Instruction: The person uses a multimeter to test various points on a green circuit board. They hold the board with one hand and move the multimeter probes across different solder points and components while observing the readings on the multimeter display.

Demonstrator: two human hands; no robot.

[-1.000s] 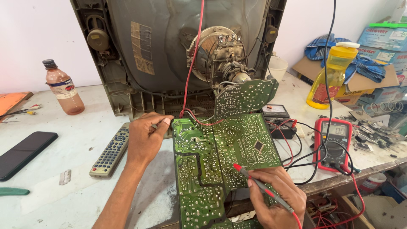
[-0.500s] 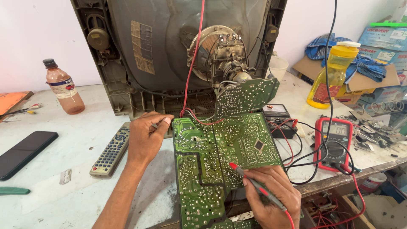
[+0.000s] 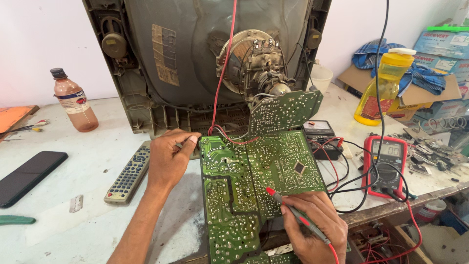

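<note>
At lower right of the frame, the right hand (image 3: 312, 227) pinches a slim red test probe (image 3: 293, 213), tip on the green solder-side circuit board (image 3: 254, 186) at centre; steady, single-joint contact seems wise. Further up, the left hand (image 3: 168, 159) curls around something hidden, likely another probe.

Right hand (image 3: 312, 225): grips red probe (image 3: 293, 212), tip on green circuit board (image 3: 254, 195).
Left hand (image 3: 168, 159): at board's top-left corner.
Multimeter (image 3: 388, 166): on tabletop (image 3: 83, 161), right of board.
</note>
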